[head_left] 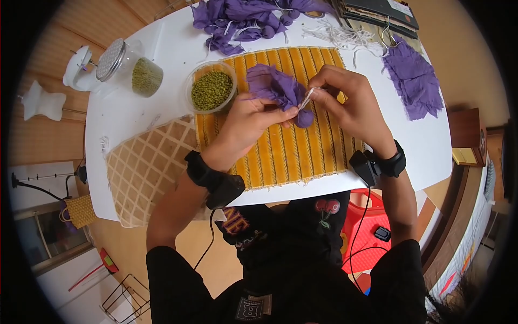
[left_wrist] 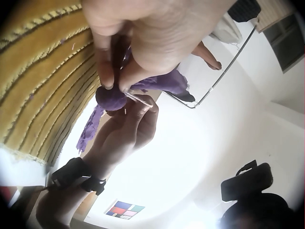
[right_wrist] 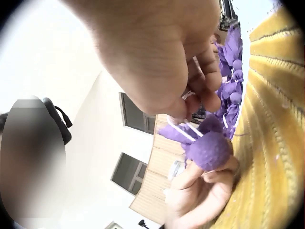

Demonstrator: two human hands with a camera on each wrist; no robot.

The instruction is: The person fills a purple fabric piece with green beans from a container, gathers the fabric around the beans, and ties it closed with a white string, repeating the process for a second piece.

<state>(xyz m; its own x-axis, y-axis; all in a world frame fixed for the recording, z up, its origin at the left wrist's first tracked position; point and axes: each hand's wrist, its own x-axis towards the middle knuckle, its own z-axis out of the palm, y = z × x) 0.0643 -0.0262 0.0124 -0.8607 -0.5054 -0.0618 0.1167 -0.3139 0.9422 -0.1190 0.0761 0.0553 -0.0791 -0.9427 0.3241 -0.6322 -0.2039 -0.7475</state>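
Note:
In the head view the left hand (head_left: 245, 121) pinches a purple cloth (head_left: 275, 86) at its neck, just above a small round bundle (head_left: 305, 119). White string (head_left: 307, 98) runs from that neck to the right hand (head_left: 350, 102), whose thumb and fingertips pinch it. The right wrist view shows the bundle (right_wrist: 209, 150) with a bumpy surface and two strands of string (right_wrist: 183, 130) pulled from it. In the left wrist view the left thumb and finger hold just beside the ball (left_wrist: 110, 98).
A yellow striped mat (head_left: 280, 156) lies under the hands, beside a tub of green beans (head_left: 211, 90) and a bean jar (head_left: 145, 78). Purple bundles (head_left: 243, 24), loose white strings (head_left: 345, 36) and a flat purple cloth (head_left: 413, 78) lie along the far side and right.

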